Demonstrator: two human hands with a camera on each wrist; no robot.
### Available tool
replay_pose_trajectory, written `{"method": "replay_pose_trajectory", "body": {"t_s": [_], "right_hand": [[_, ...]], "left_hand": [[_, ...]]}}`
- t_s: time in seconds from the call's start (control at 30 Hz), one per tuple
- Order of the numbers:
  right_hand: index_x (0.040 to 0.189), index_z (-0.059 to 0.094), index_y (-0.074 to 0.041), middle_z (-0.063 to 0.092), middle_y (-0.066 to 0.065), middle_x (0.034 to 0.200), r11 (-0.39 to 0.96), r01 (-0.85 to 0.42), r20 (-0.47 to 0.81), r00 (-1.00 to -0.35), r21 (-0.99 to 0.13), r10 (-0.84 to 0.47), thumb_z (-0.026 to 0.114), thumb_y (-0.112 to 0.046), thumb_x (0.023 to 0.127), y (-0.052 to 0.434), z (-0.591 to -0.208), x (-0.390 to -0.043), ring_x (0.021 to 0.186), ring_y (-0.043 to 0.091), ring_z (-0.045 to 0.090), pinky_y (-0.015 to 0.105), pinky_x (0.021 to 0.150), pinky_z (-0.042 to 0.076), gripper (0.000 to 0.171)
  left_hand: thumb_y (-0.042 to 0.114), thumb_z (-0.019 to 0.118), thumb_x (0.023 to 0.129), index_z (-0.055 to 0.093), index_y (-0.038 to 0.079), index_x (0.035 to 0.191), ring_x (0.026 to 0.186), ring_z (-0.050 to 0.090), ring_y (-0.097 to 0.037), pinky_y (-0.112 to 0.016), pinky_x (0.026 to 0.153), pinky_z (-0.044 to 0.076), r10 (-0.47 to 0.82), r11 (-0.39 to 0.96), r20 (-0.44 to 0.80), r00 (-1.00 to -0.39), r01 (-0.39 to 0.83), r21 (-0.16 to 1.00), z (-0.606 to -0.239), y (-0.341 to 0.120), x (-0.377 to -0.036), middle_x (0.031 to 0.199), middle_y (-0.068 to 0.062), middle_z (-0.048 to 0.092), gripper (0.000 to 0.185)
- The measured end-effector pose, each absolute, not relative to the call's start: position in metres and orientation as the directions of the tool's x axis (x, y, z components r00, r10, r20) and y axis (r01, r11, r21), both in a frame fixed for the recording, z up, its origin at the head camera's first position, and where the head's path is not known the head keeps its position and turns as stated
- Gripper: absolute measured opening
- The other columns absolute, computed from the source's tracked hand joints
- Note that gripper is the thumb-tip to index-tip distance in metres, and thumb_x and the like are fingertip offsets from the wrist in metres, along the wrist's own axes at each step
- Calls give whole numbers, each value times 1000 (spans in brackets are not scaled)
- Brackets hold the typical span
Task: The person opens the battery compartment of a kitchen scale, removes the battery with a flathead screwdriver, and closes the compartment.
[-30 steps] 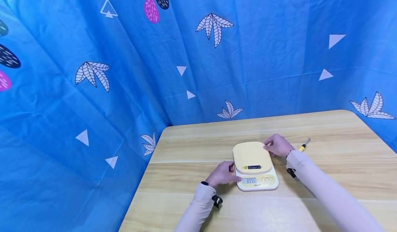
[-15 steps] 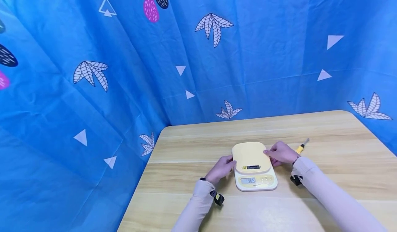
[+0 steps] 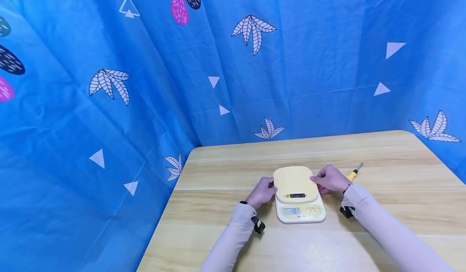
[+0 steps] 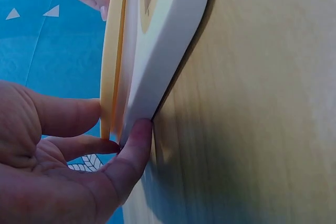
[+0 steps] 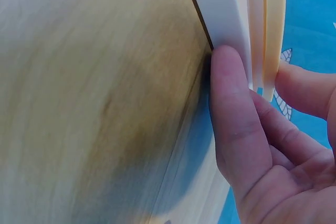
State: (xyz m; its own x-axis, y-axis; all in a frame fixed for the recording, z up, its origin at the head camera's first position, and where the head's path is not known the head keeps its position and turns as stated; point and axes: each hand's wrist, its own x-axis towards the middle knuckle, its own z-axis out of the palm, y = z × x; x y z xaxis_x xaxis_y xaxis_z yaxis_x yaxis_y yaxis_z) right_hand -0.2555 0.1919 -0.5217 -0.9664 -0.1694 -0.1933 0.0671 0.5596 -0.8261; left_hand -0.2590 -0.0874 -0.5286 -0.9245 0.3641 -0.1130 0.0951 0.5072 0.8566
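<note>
Kitchen scale sits mid worktop; your left hand and right hand each pinch its side edges, thumb at base, to steady it

Between your two hands sits a small kitchen scale: white body, pale yellow rounded platform on top, lit digital display on the near end. It lies flat on the wood. Your left hand pinches its left edge, thumb on the platform rim and a finger against the white base; your right hand grips the opposite edge likewise.
</note>
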Motion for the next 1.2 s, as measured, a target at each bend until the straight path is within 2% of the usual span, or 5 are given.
{"method": "replay_pose_trajectory", "body": {"t_s": [0.43,0.6,0.87,1.0,1.2], "right_hand": [[97,75,9,74,10,78,557,80,-190,-971,-827,-144,64,-17,102,191,-525,-253,68,17,72,32,63,68,29],[103,74,11,75,12,81,548,93,-197,-971,-831,-134,64,-19,102,189,-527,-253,69,18,72,33,65,68,31],[114,66,14,71,13,85,474,180,-277,-950,-862,-144,61,-23,105,191,-529,-251,74,19,70,31,68,68,38],[113,66,13,69,12,83,463,203,-305,-939,-863,-157,61,-25,105,193,-527,-248,73,19,69,31,67,68,39],[114,63,14,68,13,85,458,221,-327,-931,-861,-165,60,-27,105,196,-527,-245,71,18,68,31,66,68,42]], "left_hand": [[-6,57,95,56,-1,82,78,47,-13,-17,65,37,346,540,-35,-938,169,824,-531,-83,-270,84,-5,47,14],[-4,56,97,65,0,97,84,49,-13,-18,69,40,346,534,-34,-938,166,829,-536,-87,-272,89,-5,50,10],[3,52,100,64,4,137,80,52,-9,-17,64,44,350,418,-121,-929,39,908,-540,-94,-266,104,-7,66,39],[11,55,102,59,1,142,98,64,-13,-26,82,64,343,354,-210,-916,-81,932,-538,-98,-261,126,-13,69,41],[19,58,104,51,-9,145,124,65,-25,-40,103,62,329,309,-273,-904,-171,936,-536,-101,-257,144,-21,61,51]]}}
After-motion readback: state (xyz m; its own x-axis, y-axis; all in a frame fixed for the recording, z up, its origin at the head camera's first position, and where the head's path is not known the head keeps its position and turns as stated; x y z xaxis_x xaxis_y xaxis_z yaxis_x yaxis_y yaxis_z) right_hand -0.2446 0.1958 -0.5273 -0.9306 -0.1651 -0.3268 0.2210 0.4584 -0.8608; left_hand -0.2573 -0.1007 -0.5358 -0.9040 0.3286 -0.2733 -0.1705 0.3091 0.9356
